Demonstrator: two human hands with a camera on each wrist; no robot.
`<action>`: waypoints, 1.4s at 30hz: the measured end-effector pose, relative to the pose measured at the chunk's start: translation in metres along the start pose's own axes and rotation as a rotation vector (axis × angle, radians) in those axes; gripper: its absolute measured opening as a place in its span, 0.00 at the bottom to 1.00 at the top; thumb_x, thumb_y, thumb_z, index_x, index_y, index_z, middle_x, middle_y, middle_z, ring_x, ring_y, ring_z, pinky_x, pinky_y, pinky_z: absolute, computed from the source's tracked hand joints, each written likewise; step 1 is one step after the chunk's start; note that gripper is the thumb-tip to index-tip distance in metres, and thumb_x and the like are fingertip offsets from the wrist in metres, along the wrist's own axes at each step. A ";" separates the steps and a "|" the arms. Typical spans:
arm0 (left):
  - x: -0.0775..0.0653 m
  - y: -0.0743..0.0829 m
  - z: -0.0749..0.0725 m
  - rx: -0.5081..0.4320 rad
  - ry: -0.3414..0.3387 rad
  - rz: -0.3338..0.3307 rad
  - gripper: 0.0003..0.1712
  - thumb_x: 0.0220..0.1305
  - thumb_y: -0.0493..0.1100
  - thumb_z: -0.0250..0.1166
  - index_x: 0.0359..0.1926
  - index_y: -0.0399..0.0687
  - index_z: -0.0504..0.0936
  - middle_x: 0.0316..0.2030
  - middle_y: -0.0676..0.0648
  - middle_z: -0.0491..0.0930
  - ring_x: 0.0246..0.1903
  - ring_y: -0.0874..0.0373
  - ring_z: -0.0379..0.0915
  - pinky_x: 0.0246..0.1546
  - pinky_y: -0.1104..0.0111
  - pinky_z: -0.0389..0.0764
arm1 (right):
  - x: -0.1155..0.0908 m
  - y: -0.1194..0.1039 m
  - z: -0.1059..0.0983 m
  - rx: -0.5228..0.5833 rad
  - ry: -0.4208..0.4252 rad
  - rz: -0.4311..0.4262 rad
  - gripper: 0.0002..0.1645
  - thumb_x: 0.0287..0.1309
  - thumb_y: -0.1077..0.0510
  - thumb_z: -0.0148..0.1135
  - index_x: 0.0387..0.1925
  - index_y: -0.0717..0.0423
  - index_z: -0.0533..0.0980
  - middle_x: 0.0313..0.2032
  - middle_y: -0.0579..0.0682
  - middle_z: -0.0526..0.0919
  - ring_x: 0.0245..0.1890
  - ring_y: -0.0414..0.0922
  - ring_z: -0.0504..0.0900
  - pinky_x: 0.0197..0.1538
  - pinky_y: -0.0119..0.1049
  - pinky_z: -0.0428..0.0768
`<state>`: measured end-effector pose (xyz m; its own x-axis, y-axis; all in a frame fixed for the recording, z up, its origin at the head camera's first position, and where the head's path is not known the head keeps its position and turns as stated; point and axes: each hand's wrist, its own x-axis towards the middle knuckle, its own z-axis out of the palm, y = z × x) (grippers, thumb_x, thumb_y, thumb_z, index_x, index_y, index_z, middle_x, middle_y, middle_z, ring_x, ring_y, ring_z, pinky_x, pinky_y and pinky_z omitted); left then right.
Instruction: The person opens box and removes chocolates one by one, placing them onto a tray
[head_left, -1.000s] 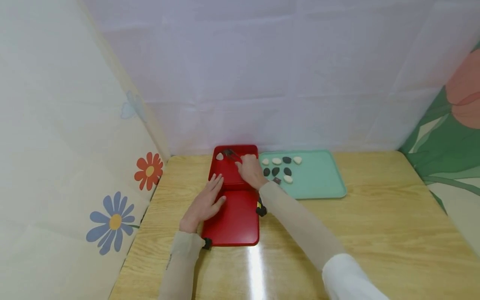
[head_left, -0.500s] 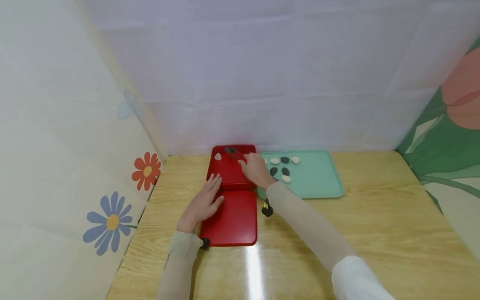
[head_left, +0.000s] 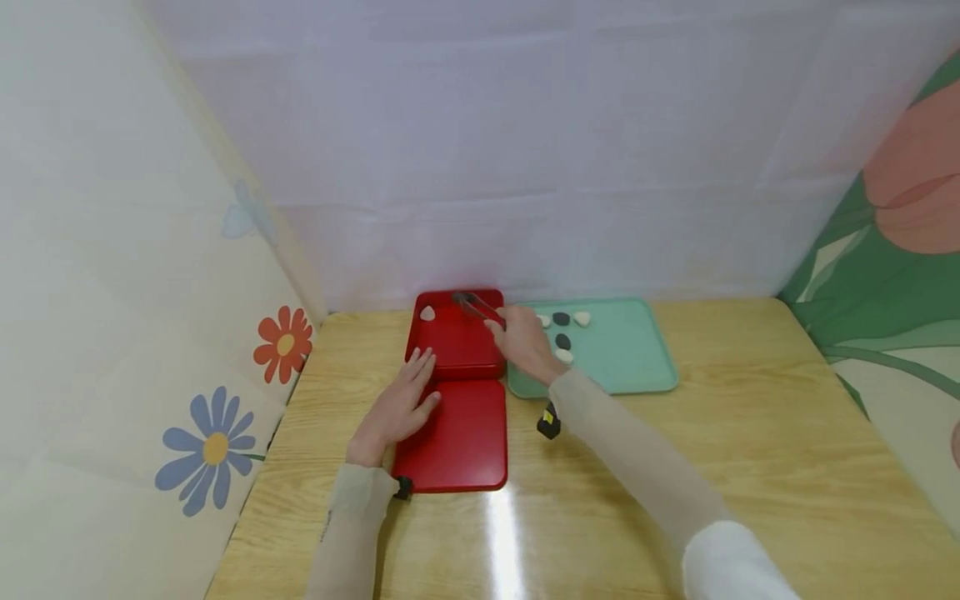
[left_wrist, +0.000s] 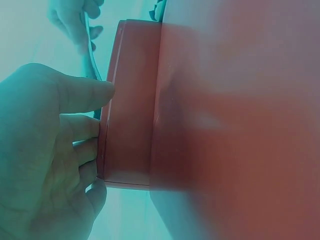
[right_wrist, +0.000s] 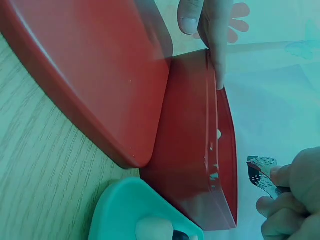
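Observation:
My right hand (head_left: 525, 342) grips metal tongs (head_left: 465, 298) above the far right part of an open red box (head_left: 467, 342). Perforated ends show on the tongs in the right wrist view, clear of the rim; whether anything sits between them I cannot tell. My left hand (head_left: 392, 410) lies against the box's near left corner, fingers extended, thumb at its near edge. Inside the box, toward the left, is a white pebble (head_left: 427, 313). A flat red lid (head_left: 461, 437) lies on the near side, against the box.
To the right of the box is a mint-green tray (head_left: 637, 354) with several white and black pebbles, among them a white pebble (head_left: 582, 318) and a black pebble (head_left: 562, 318). My right hand hides part of it. A cloth wall (head_left: 540, 167) rises behind.
My right hand and the tongs have shifted right, toward the tray, covering more of its pebbles. My left hand keeps its place on the box. The head view has drifted slightly.

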<state>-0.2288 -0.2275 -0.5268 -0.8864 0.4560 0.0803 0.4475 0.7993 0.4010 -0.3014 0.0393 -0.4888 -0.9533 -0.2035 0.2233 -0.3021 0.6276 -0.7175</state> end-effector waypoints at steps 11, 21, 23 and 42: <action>-0.004 -0.003 0.000 -0.009 0.009 0.008 0.43 0.78 0.46 0.63 0.83 0.34 0.55 0.85 0.37 0.50 0.85 0.36 0.40 0.80 0.41 0.58 | -0.017 0.002 -0.019 0.019 0.028 -0.034 0.22 0.79 0.53 0.60 0.63 0.62 0.83 0.16 0.48 0.70 0.13 0.39 0.62 0.17 0.31 0.59; -0.005 -0.006 -0.001 0.004 0.019 0.011 0.43 0.78 0.45 0.63 0.83 0.33 0.55 0.85 0.36 0.50 0.85 0.35 0.41 0.80 0.40 0.58 | -0.034 0.010 -0.033 0.026 0.076 -0.076 0.14 0.79 0.52 0.61 0.46 0.56 0.88 0.15 0.47 0.72 0.12 0.41 0.65 0.15 0.32 0.63; -0.005 -0.006 -0.002 0.000 0.015 0.004 0.44 0.77 0.45 0.63 0.83 0.33 0.55 0.85 0.36 0.50 0.85 0.35 0.40 0.80 0.40 0.58 | -0.037 0.013 -0.036 0.035 0.076 -0.063 0.15 0.79 0.51 0.61 0.50 0.55 0.88 0.17 0.47 0.74 0.12 0.41 0.67 0.15 0.32 0.64; 0.001 -0.003 0.002 0.006 0.000 0.013 0.43 0.79 0.47 0.61 0.84 0.34 0.54 0.85 0.38 0.49 0.85 0.38 0.38 0.82 0.42 0.55 | -0.061 0.046 -0.078 -0.025 0.214 -0.069 0.18 0.75 0.55 0.66 0.25 0.53 0.82 0.19 0.47 0.78 0.14 0.39 0.64 0.16 0.30 0.60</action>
<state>-0.2310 -0.2288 -0.5304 -0.8807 0.4659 0.0855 0.4594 0.7959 0.3943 -0.2579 0.1386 -0.4839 -0.9090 -0.0845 0.4082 -0.3644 0.6366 -0.6797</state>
